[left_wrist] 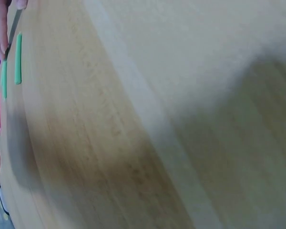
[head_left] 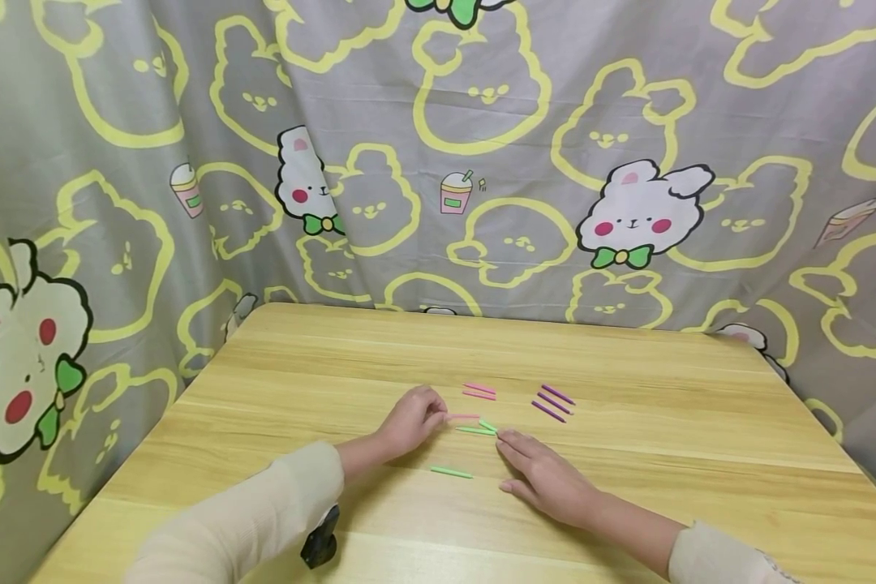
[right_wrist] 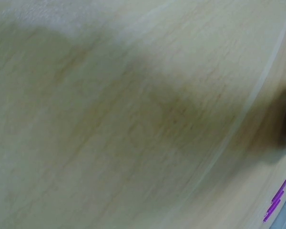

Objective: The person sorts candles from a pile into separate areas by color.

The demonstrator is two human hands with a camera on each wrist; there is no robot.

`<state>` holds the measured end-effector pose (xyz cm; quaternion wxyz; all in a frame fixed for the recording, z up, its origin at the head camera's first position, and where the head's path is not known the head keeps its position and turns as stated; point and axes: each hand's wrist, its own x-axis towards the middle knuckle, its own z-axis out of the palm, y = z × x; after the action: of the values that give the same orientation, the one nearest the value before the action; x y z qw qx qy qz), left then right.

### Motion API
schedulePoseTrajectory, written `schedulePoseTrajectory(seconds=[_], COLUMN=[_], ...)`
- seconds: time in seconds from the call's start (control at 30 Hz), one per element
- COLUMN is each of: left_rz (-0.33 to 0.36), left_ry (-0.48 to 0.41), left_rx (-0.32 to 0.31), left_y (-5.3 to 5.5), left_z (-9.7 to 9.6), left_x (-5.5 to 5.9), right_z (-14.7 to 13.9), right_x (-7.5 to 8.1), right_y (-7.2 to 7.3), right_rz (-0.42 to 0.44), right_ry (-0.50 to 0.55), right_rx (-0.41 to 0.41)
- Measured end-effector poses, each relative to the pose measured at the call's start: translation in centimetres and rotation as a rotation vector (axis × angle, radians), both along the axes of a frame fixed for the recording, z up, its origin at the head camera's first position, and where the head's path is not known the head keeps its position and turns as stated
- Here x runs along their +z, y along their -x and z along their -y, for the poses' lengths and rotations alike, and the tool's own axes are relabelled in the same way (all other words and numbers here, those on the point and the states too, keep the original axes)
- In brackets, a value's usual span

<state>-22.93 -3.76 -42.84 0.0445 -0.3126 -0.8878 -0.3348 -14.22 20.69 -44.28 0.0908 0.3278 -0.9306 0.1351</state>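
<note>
1. Three purple sticks (head_left: 556, 404) lie side by side on the surface (head_left: 336, 365), beyond the near green stick (head_left: 451, 472) and to its right. The near green stick serves as the landmark below.
2. One pink stick (head_left: 464, 416), just beyond the landmark, has its left end at the left hand (head_left: 414, 420). Thumb and fingers seem to pinch that end, leaving most of the stick sticking out to the right.
3. Two green sticks (head_left: 475, 431) lie between the landmark and that pink stick, slightly to the landmark's right, with their right ends coming together.
4. The right hand (head_left: 550, 478) rests to the right of the landmark, fingers stretched out and thumb apart. Its fingertips reach those right ends; how firmly they press cannot be told.
5. Farther beyond the landmark, a pink pair (head_left: 478, 396) lies nearly parallel.
6. All the sticks look thin and straight, so I judge them very light and fairly stiff, likely to shift or roll at a slight nudge. Their smooth look suggests some slip, and such thinness could mean they snap if bent.
7. A fingertip pinch should be enough. Mid-length would balance best; an end hold, as on the pink stick, lets the far tip swing but keeps the fingers off its neighbours.
</note>
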Motion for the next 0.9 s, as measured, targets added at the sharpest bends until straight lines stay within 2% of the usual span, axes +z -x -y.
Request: schedulePoseTrajectory(seconds=[0.33,0.57,0.9], left_rz=[-0.033,-0.027,-0.081], left_ry=[0.024,0.049,0.113], left_rx=[0.017,0.032,0.029], left_y=[1.3,2.4,3.3], left_z=[-1.1,-2.2,-3.3], left_x=[-0.2,-0.3,-0.1], right_z=[-0.1,-0.2,-0.1], right_x=[0.1,0.2,0.2], right_y=[-0.1,-0.1,0.0], right_rz=[-0.01,0.034,0.02], right_ry=[0.007,-0.008,0.005], right_rx=[-0.004,-0.016,0.006])
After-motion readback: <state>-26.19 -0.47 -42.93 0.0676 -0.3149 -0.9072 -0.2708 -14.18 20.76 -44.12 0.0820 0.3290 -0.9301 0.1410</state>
